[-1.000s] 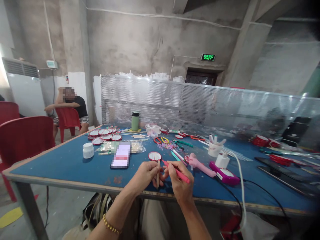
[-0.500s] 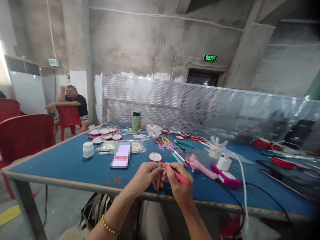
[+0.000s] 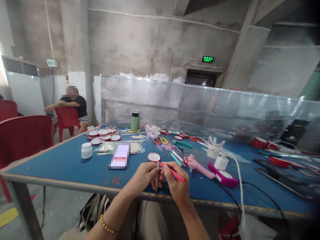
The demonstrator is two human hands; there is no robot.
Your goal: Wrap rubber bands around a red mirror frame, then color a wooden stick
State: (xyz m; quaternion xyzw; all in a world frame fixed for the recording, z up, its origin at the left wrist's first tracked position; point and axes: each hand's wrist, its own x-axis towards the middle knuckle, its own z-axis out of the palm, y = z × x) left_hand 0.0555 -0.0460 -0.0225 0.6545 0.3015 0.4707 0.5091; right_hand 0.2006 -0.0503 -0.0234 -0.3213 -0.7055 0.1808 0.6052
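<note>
My left hand [image 3: 143,175] pinches a thin flat wooden stick [image 3: 157,182] upright near the table's front edge. In my right hand [image 3: 178,186] is a pinkish-red marker pen [image 3: 177,174], its tip close to the upper part of the stick; whether it touches cannot be made out. Just beyond my fingers lies a round white disc with a red rim [image 3: 153,157], a line running across its face. Teal, white and pink pens [image 3: 178,157] lie right of the disc. A pink glue gun [image 3: 200,166] rests beyond my right hand.
On the blue table [image 3: 62,173] are a phone [image 3: 120,155], a white jar [image 3: 86,150], several red-rimmed discs [image 3: 103,132], a green bottle [image 3: 134,121], scissors [image 3: 160,141] and a cup of pens [image 3: 214,150]. Cables trail from a purple power strip [image 3: 225,176]. A person sits far left.
The view has shifted slightly. My hands keep almost the same pose, with the stick and marker pen still held. The seated person's raised arm has come down from beside the head.
</note>
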